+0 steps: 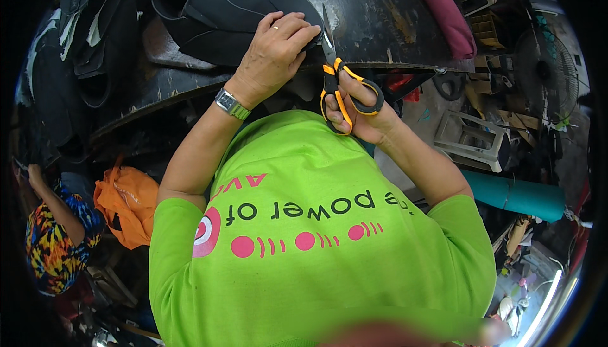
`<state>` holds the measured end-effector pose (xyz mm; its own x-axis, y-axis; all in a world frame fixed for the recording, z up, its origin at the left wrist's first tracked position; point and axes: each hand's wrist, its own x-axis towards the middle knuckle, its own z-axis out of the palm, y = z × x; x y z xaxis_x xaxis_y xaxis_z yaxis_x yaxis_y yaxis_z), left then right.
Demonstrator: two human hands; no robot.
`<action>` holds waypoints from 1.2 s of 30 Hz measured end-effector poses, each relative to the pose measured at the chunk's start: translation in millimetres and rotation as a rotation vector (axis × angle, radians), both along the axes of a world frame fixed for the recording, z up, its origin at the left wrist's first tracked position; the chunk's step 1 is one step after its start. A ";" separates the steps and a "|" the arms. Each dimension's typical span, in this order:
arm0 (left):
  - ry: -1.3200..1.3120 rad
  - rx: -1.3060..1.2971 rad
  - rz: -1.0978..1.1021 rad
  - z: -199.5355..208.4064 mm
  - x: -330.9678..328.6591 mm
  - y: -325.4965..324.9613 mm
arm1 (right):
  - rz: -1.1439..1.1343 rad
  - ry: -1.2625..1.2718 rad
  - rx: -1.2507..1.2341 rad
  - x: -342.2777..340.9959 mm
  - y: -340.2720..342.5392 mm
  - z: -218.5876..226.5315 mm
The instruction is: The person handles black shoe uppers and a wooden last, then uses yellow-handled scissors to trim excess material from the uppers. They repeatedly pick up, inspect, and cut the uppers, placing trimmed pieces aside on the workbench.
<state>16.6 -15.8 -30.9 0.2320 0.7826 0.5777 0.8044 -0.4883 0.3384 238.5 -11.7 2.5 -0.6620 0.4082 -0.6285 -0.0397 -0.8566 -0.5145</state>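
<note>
A large black piece with stitched curved seams and a round opening (pixel 237 11) lies on the dark worktable (pixel 373 5). My left hand (pixel 277 49) presses over its right end, fingers curled on the edge. Just right of those fingers, my right hand (pixel 358 109) holds scissors (pixel 329 62) with orange and black handles. Thumb and fingers are through the loops, and the blades point away from me at the black piece's edge. The blades look slightly parted; whether material lies between them I cannot tell.
More black pieces with frayed white edges (pixel 95 24) hang at the table's left. A maroon roll (pixel 446 17) lies far right. Beyond the table stand a white stool (pixel 472 138), a fan (pixel 544 68) and a teal roll (pixel 513 193). An orange bag (pixel 130 204) and another person (pixel 60 233) are at left.
</note>
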 end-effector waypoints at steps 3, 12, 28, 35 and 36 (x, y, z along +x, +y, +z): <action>0.016 -0.006 -0.002 -0.2 -0.9 -1.6 | 0.002 0.006 -0.001 3.6 -1.5 -2.0; 0.017 -0.023 -0.010 -2.1 -3.5 -5.1 | 0.105 -0.073 0.089 18.6 1.0 -0.5; 0.064 -0.034 -0.046 5.2 -19.6 -22.2 | 0.157 -0.015 0.022 7.3 7.3 2.4; 0.063 -0.024 -0.032 8.0 -21.3 -21.9 | 0.184 -0.037 0.049 1.8 10.4 7.8; 0.061 -0.012 -0.023 9.6 -23.1 -21.0 | 0.189 -0.030 0.052 0.3 11.1 9.0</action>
<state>-6.5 -36.8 -21.3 0.2841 0.7834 0.5528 0.8125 -0.5028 0.2950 238.7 -0.6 11.5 -0.7110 0.3104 -0.6310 0.1358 -0.8198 -0.5563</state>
